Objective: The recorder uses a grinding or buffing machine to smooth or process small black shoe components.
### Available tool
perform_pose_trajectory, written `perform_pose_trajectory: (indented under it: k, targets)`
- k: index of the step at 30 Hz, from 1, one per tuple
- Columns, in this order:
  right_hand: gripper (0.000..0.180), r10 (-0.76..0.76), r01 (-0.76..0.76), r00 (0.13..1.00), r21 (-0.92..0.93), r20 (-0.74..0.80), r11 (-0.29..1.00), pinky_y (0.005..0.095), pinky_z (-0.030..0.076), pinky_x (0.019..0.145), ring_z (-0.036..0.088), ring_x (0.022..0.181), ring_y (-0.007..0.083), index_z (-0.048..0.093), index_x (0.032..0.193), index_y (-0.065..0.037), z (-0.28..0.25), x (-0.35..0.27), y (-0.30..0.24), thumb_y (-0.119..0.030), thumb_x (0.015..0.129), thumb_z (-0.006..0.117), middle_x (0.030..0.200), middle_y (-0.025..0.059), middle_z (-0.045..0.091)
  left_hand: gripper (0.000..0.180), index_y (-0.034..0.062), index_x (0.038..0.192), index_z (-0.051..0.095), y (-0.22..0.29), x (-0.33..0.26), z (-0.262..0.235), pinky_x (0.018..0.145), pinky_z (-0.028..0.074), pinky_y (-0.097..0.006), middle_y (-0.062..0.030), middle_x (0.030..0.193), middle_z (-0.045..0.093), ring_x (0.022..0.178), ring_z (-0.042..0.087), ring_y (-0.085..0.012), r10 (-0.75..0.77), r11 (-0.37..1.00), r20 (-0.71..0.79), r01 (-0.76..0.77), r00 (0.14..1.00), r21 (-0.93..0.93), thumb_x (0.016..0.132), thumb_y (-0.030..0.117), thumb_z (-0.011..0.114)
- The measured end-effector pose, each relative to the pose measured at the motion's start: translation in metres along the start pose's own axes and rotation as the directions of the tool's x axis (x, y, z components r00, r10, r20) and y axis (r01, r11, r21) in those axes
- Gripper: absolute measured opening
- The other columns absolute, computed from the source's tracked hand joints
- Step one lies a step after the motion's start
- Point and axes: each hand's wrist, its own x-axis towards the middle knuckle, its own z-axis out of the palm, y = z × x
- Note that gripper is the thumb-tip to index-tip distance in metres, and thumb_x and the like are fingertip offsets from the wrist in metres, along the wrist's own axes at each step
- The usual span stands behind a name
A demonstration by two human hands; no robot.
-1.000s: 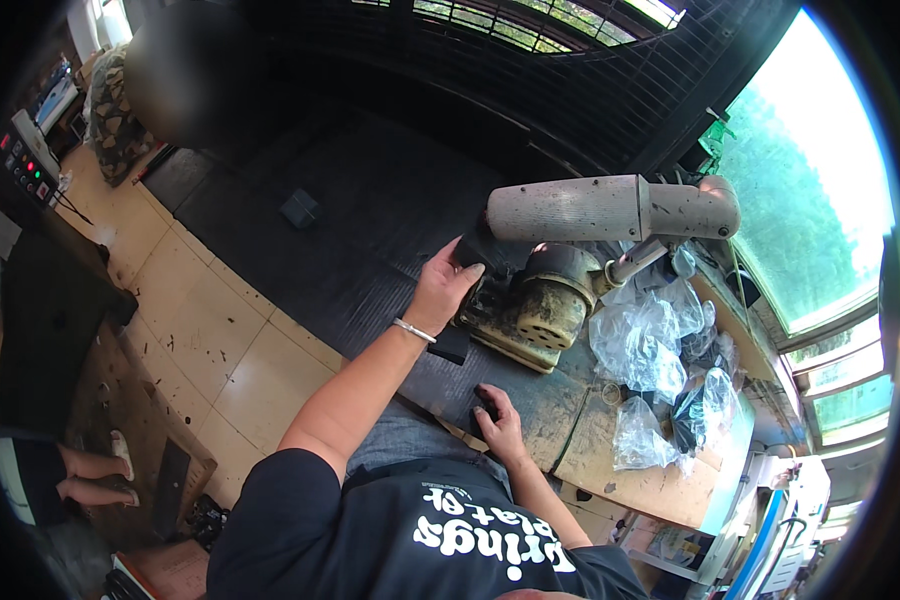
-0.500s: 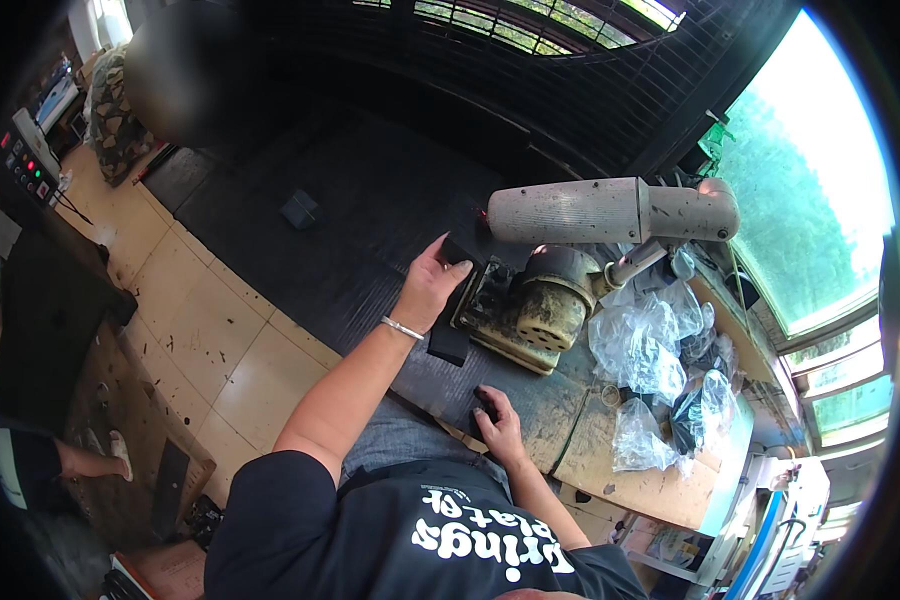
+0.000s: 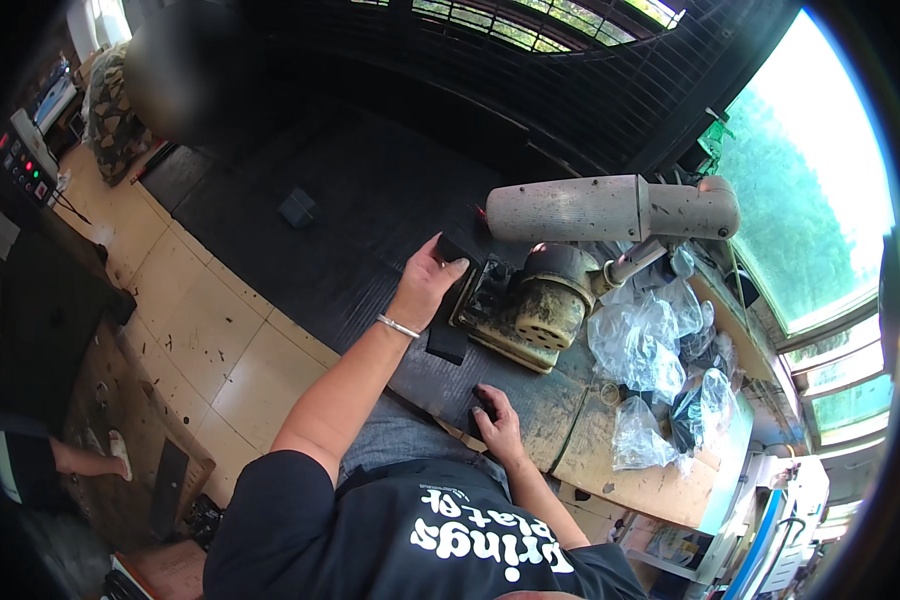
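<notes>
Pinching a black piece (image 3: pixel 456 250): left hand (image 3: pixel 428 282) (shirt (image 3: pixel 385 530) white-lettered).

- I see large white lettering (image 3: pixel 440 542), upside down in my view, across the black T-shirt (image 3: pixel 365 545).
- The fine print (image 3: pixel 450 492) beside it is too small for me to read.

I see pale floor tiles (image 3: pixel 245 375) running along the left, dark specks scattered over them. Long black-topped bench (image 3: pixel 370 200) fills the middle; its tan, stained end (image 3: pixel 660 500) lies near right. Far side: dark barred grille (image 3: pixel 610 110), greenery showing through its slots. On the right I get a large window (image 3: pixel 810 220), blown white high up, hazy green lower. Smaller panes (image 3: pixel 850 405) sit nearer. Far middle, deep shadow.
</notes>
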Motion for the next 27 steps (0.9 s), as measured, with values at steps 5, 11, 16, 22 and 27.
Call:
perform_pose_trajectory:
  k: [5, 11, 16, 22, 27]
  targets:
    - [0.041, 0.002, -0.002, 1.0, -0.005, 0.003, 1.0, 0.0335, 0.045, 0.099, 0.059, 0.113, 0.0278, 0.057, 0.123, -0.002, 0.0, -0.001, -0.001, -0.003, 0.082, 0.062, 0.12, 0.015, 0.06, 0.03, 0.0015, 0.119, 0.054, 0.005, 0.006, -0.003, 0.098, 0.043, -0.031, -0.0067, 0.117, 0.06, 0.108, 0.057, -0.0151, 0.042, 0.995, -0.043, -0.046, 0.998, -0.091, 0.091, 0.002, 0.062]
    - [0.042, 0.022, -0.022, 1.0, 0.005, 0.012, 1.0, 0.0335, 0.045, 0.099, 0.059, 0.113, 0.027, 0.056, 0.124, -0.001, -0.001, -0.007, 0.001, -0.004, 0.082, 0.062, 0.121, 0.0147, 0.06, 0.03, 0.0036, 0.119, 0.054, 0.008, 0.002, -0.004, 0.093, 0.045, -0.033, -0.0059, 0.117, 0.061, 0.104, 0.057, -0.0156, 0.017, 0.988, -0.073, -0.028, 0.997, -0.149, 0.091, 0.004, 0.064]
    - [0.061, 0.139, -0.134, 0.99, 0.39, 0.015, 0.911, 0.037, 0.044, 0.099, 0.054, 0.12, 0.0251, 0.041, 0.14, 0.001, -0.004, 0.002, -0.002, -0.008, 0.085, 0.066, 0.133, 0.0161, 0.053, 0.029, 0.0039, 0.12, 0.054, -0.002, -0.035, 0.003, 0.089, 0.046, -0.033, -0.0055, 0.116, 0.061, 0.102, 0.058, -0.0147, -0.108, 0.985, -0.107, 0.092, 0.988, -0.149, 0.092, 0.005, 0.062]
    - [0.076, 0.018, -0.002, 0.999, 0.361, -0.041, 0.933, 0.032, 0.046, 0.096, 0.053, 0.12, 0.0224, 0.04, 0.142, 0.002, -0.014, 0.044, -0.071, -0.014, 0.078, 0.077, 0.135, 0.0149, 0.053, 0.036, 0.0008, 0.129, 0.051, -0.053, -0.14, 0.009, 0.105, 0.04, -0.031, -0.0081, 0.126, 0.059, 0.118, 0.054, -0.0156, -0.427, 0.89, -0.03, 0.414, 0.904, -0.189, 0.094, 0.002, 0.057]
    - [0.065, 0.029, -0.03, 1.0, 0.108, 0.008, 0.994, 0.0296, 0.05, 0.088, 0.06, 0.102, 0.015, 0.051, 0.135, -0.001, -0.014, 0.033, -0.061, -0.011, 0.076, 0.078, 0.121, 0.0097, 0.062, 0.035, -0.0002, 0.13, 0.05, -0.068, -0.173, -0.001, 0.105, 0.04, -0.03, -0.0075, 0.127, 0.058, 0.119, 0.054, -0.0152, -0.475, 0.872, -0.045, 0.463, 0.879, -0.158, 0.095, 0.001, 0.055]
